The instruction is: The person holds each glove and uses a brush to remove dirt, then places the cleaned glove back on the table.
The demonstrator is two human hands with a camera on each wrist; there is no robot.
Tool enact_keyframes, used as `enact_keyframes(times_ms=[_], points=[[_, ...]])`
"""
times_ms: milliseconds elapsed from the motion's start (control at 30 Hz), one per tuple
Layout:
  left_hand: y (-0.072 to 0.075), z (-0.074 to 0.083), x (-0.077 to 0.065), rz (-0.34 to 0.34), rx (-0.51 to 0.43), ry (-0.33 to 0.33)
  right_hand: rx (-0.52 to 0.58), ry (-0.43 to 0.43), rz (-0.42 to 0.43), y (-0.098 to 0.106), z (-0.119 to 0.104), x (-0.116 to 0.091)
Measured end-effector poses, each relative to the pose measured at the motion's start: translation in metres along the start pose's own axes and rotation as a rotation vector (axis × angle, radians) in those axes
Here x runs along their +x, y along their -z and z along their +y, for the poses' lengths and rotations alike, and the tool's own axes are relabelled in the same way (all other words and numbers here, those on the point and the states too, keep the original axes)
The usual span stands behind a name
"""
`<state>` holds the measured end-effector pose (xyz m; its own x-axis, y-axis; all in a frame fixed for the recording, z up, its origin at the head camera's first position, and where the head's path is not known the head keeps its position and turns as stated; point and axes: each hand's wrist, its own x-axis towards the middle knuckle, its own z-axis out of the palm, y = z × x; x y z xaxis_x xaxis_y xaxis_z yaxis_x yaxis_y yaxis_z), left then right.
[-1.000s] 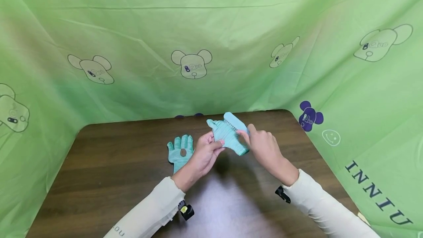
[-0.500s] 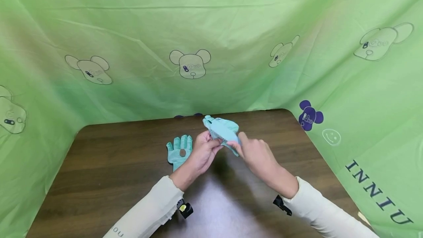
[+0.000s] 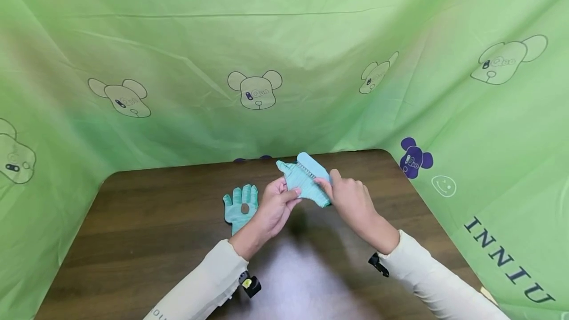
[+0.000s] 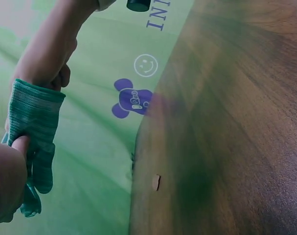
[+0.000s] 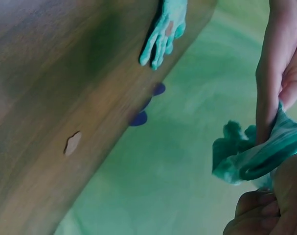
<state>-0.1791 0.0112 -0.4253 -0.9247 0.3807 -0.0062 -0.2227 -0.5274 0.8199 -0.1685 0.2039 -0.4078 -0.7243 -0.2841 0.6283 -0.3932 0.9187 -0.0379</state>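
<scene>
A green knitted glove (image 3: 306,184) is held up above the table. My left hand (image 3: 277,204) pinches its near left side between thumb and fingers. In my right hand (image 3: 355,199) is a light blue brush (image 3: 313,166), its bristles against the glove's upper right part. The left wrist view shows the glove's cuff side (image 4: 35,112) hanging between both hands; the brush is hidden there. Seen from the right wrist, the glove (image 5: 236,156) is folded around the left fingers. A second green glove (image 3: 240,214) lies flat on the table, with a brown round spot on it.
The brown wooden table (image 3: 155,226) ends at a green curtain (image 3: 258,132) printed with bear heads. A small light brown patch or scrap (image 5: 72,143) lies on the tabletop. Black wrist devices (image 3: 250,284) sit at both sleeves.
Half a second ago the brush lay lower left across the tilted glove, hiding much of it. Now it is back at the upper right, bristles visible, and the glove faces up flatter.
</scene>
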Motion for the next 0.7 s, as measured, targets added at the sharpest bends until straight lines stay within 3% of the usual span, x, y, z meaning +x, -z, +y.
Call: enact_keyframes(times_ms=[133,367,500,600,700], points=[[-0.001,-0.001,-0.002,0.029,0.025,-0.002,-0.008,-0.047,0.011,-0.005,0.009,0.001],[-0.001,-0.004,-0.004,0.074,0.048,-0.019,0.077,-0.178,-0.079,0.002,0.012,0.000],[0.002,-0.006,-0.002,0.071,0.032,-0.008,0.144,-0.075,-0.116,0.012,-0.006,-0.005],[0.001,-0.005,-0.002,0.040,-0.005,-0.007,0.120,0.048,-0.110,0.014,-0.018,-0.008],[-0.002,0.000,-0.003,0.009,-0.050,-0.005,0.066,0.083,-0.070,0.013,-0.021,-0.007]])
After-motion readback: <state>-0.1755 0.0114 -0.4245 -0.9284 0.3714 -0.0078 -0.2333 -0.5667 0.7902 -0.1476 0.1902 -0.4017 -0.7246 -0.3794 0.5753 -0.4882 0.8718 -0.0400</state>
